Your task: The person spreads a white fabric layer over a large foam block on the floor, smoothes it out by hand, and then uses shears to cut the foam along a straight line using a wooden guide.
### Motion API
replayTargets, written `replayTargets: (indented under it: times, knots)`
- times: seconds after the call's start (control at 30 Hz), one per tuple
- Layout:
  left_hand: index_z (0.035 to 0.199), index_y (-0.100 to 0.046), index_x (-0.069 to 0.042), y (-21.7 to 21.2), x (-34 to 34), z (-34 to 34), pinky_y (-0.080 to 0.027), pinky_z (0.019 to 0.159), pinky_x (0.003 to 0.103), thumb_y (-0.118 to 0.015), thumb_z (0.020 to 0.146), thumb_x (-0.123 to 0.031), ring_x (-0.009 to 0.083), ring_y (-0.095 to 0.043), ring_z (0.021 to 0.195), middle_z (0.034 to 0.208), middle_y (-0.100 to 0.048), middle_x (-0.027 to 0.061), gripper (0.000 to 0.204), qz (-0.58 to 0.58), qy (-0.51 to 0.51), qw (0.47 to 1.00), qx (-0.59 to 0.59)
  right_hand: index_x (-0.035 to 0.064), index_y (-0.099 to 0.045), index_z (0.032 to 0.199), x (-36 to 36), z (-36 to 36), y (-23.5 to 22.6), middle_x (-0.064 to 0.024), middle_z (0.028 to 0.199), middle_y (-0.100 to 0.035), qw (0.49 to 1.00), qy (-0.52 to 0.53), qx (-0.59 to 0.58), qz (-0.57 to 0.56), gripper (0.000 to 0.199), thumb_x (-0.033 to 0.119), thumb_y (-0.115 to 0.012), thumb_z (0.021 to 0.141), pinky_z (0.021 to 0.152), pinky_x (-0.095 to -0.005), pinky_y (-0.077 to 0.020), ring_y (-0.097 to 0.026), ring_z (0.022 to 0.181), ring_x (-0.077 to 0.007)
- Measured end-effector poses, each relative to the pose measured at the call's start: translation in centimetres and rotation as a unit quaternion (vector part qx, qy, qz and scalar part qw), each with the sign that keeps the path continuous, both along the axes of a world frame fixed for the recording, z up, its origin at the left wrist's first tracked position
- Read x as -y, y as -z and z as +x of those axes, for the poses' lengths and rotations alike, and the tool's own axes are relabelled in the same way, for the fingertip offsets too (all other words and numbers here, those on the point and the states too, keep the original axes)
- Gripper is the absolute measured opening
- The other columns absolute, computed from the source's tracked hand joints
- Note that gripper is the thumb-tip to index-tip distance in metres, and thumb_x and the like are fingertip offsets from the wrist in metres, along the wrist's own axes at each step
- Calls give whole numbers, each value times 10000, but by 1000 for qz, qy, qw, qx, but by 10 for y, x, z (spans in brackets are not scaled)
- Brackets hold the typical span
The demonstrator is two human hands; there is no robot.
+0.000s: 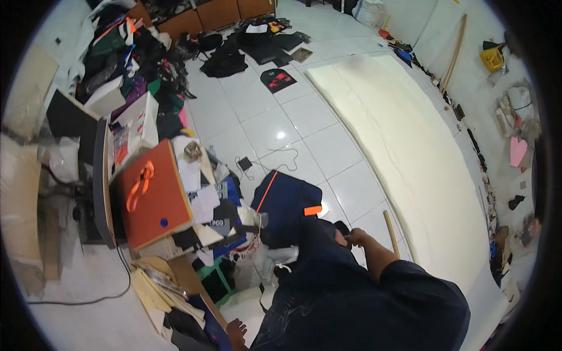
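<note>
Navy, orange-striped fabric (287, 202) lies on the floor (298, 117), well in from its walled right edge, and I'd best steady my right hand (355, 237), fingers curled at a black item (341, 227), and bring in my left hand (236, 332), though I cannot tell whether either grips.

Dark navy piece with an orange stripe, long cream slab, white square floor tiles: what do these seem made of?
Dark navy piece: probably matte fabric, from its dull, cloth-like surface. Long cream slab: likely foam, matte, with soft-looking creases. White square floor tiles: seemingly glazed ceramic, glossy, since they mirror a light.
</note>
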State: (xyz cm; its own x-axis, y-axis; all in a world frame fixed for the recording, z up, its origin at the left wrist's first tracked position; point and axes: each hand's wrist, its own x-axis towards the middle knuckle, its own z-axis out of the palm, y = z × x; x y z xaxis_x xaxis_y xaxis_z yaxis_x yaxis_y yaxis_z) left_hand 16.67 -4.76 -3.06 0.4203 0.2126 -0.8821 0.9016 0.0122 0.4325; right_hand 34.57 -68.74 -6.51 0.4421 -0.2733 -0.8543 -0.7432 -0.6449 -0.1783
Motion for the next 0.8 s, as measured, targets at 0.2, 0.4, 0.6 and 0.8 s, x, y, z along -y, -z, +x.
replayTargets:
  times: [0.2,0.4,0.6,0.8]
  knots:
    - [1064,-587,-5,2,97,138,-481,609,326,-558,863,-211,213,-613,745,897,-602,110,289,132,-45,975,-175,12,-637,1009,114,46,-13,-102,763,-657,990,121,71,25,405,362,-639,805,502,-296,-509,-624,614,-171]
    - [1047,-589,-3,32,242,280,-479,609,313,-564,861,-208,197,-608,734,864,-600,99,278,42,61,990,-117,9,-627,1024,299,51,20,-135,834,-670,956,176,224,-77,405,344,-632,796,584,-320,-524,-641,645,-184]
    - [980,-598,-4,-26,481,442,-447,567,272,-588,856,-230,129,-561,652,756,-585,37,259,22,291,953,79,20,-656,970,403,44,2,-189,971,-650,901,390,184,-44,381,356,-625,791,839,-393,-480,-611,937,-309]
    - [954,-604,12,-74,581,566,-436,539,274,-620,848,-242,114,-538,606,718,-582,28,275,41,335,914,224,-5,-589,988,421,55,2,-102,773,-623,848,489,205,8,326,283,-611,837,534,-297,-475,-595,636,-166]
